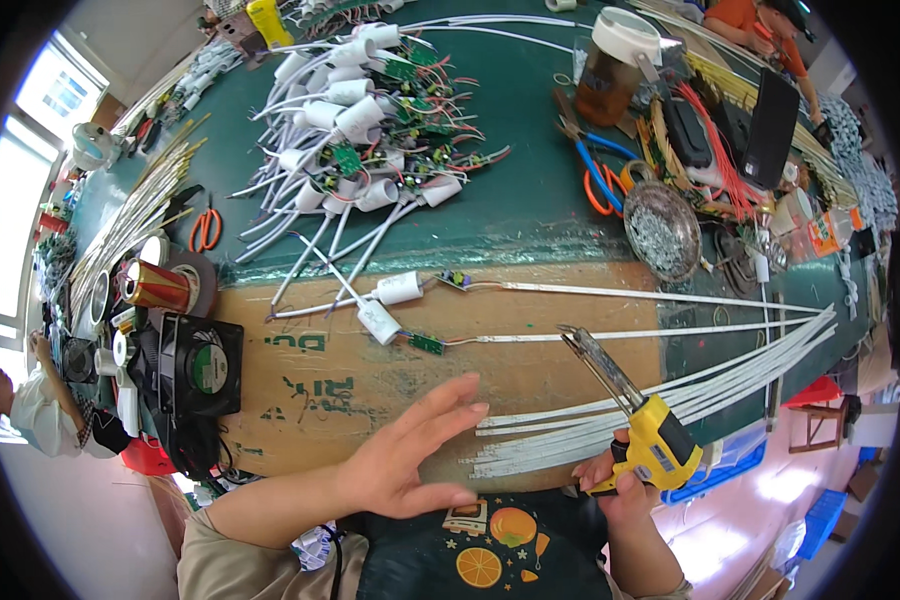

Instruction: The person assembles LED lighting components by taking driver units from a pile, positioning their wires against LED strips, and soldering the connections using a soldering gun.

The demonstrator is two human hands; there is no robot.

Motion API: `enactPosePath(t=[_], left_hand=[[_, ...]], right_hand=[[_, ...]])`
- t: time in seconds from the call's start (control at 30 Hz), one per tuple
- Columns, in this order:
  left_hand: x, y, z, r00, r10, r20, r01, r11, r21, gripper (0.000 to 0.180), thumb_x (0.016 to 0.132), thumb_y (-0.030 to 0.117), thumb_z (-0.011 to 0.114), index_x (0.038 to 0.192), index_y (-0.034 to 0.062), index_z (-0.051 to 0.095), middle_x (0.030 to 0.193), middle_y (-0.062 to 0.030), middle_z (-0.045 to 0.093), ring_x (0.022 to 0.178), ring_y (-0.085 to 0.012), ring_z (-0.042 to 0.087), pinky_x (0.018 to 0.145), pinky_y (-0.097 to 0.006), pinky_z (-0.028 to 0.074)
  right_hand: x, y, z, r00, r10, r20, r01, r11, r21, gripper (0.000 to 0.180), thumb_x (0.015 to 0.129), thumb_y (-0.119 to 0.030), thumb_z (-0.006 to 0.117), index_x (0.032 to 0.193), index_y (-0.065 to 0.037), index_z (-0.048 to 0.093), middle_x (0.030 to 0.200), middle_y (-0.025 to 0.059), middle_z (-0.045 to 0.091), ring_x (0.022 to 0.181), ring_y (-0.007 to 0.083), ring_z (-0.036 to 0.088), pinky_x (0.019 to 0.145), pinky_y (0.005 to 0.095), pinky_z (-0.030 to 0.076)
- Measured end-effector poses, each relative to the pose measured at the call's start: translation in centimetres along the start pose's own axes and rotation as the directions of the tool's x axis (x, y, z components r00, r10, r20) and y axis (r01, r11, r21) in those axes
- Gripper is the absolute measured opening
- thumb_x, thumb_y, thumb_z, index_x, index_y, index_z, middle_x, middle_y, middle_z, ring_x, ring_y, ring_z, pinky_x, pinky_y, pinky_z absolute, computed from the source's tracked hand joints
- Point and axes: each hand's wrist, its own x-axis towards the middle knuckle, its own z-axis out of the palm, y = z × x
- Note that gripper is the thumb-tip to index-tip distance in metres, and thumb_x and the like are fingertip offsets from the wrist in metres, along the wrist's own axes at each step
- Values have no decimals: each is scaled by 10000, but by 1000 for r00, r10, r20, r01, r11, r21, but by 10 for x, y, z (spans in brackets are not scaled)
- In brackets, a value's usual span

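Remotely, I curl my right fingers round the yellow plastic pistol-shaped tool; left of it, my left fingers spread above brown cardboard.

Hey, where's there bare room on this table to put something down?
Two patches look bare: the cardboard between the black fan and your left hand, and the green tabletop between the pile of white cylinders and the pliers. It's crowded around the metal bowl, and white strips lie near the yellow tool in your right hand.
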Motion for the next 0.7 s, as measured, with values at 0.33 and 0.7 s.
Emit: enactPosePath(t=[0.33,0.7], left_hand=[[93,-30,-133,696,400,-597,273,621,735,242,828,51,716,1067,59,678,1112,-118,682,1068,-317,622,918,-402,494],[166,-25,-171,834,482,-268,246,109,963,350,791,69,698,1137,118,676,1109,-34,674,1016,-275,615,876,-413,478]], right_hand=[[2,4,-1,1000,2,2,-2,1000,13,608,902,-247,724,1386,-6,446,791,108,638,722,229,661,776,457,553],[2,2,1,999,11,-33,-11,1000,14,628,894,-234,730,1392,18,443,799,115,631,723,226,645,801,451,558]])
